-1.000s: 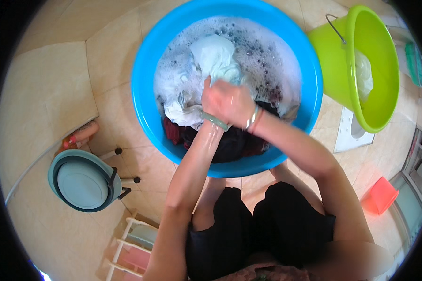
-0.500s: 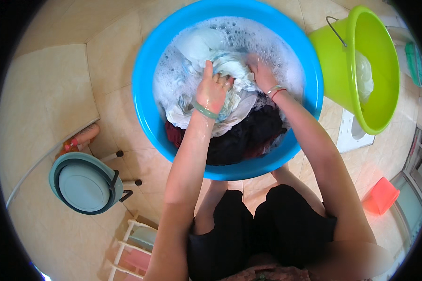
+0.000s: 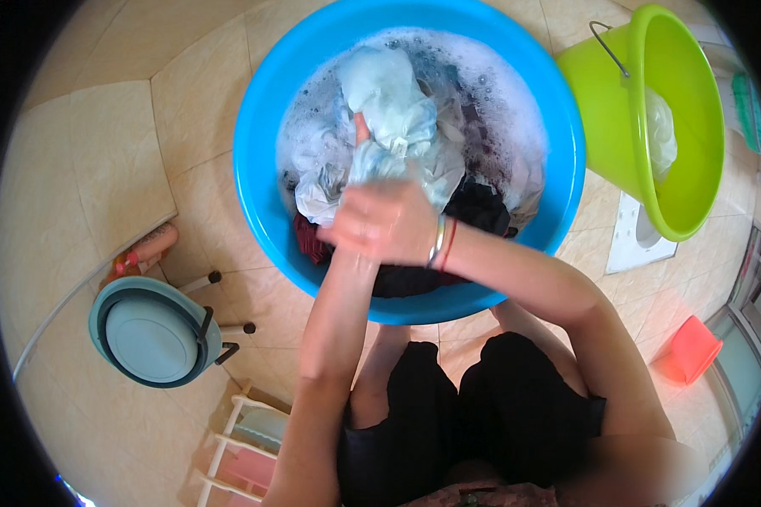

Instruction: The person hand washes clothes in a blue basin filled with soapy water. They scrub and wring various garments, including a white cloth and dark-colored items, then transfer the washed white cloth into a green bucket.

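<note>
A big blue basin [image 3: 258,224] holds foamy water and wet laundry. Pale wet cloth [image 3: 386,93] is bunched over my left hand [image 3: 362,128]. Only its thumb shows beside the cloth; the other fingers are hidden. My right hand [image 3: 389,224], slightly blurred, crosses over my left wrist with its fingers curled on the cloth's near end. Under my hands lies black cloth [image 3: 410,281], with a dark red piece [image 3: 309,237] near the basin's left side. White cloth [image 3: 317,194] floats left of my hands, and dark fabric shows through suds at the right.
A lime green bucket [image 3: 596,110] with a whitish bag [image 3: 660,135] inside leans right of the basin. A grey-green collapsible tub [image 3: 152,338] stands at left, a white rack [image 3: 228,439] nearer. A coral container [image 3: 689,348] sits at right on the tiled floor.
My right hand has come from the basin's far right side, left and nearer, over my left wrist. The pale cloth has shifted and now covers most of my left hand.
</note>
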Tool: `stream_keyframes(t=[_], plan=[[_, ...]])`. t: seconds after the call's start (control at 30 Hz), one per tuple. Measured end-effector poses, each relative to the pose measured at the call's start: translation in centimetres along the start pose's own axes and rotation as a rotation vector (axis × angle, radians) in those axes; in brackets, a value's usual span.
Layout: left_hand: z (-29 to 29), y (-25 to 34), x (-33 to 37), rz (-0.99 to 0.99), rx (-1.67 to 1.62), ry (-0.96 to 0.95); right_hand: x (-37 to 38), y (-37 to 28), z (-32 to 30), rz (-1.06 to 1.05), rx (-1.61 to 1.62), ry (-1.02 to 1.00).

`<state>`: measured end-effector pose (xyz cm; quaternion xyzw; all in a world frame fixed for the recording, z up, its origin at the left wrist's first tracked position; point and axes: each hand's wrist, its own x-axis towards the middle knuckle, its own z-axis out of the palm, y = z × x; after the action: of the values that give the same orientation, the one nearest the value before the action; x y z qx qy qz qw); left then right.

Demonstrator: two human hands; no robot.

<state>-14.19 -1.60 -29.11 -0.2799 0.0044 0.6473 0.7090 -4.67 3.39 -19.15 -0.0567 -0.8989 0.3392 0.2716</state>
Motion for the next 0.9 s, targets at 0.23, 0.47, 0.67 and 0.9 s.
stream_keyframes(t=[0.23,0.47,0.67,0.9], plan=[[1.5,-5.1,2.1,0.698,0.544,0.624,-0.4,11.8,0.5,0.448,-0.263,-0.014],[-0.5,-5.7,-0.1,0.614,0.412,-0.147,-1.2,-0.2,-0.8,0.208,-0.048,-0.028],[3.5,-6.5,0.6,0.709,0.575,0.564,-2.8,11.4,-0.4,0.359,-0.216,-0.105],[7.9,-7.8,1.3,0.821,1.731,0.510,-4.7,13.9,-5.8,0.759,-0.532,-0.261]])
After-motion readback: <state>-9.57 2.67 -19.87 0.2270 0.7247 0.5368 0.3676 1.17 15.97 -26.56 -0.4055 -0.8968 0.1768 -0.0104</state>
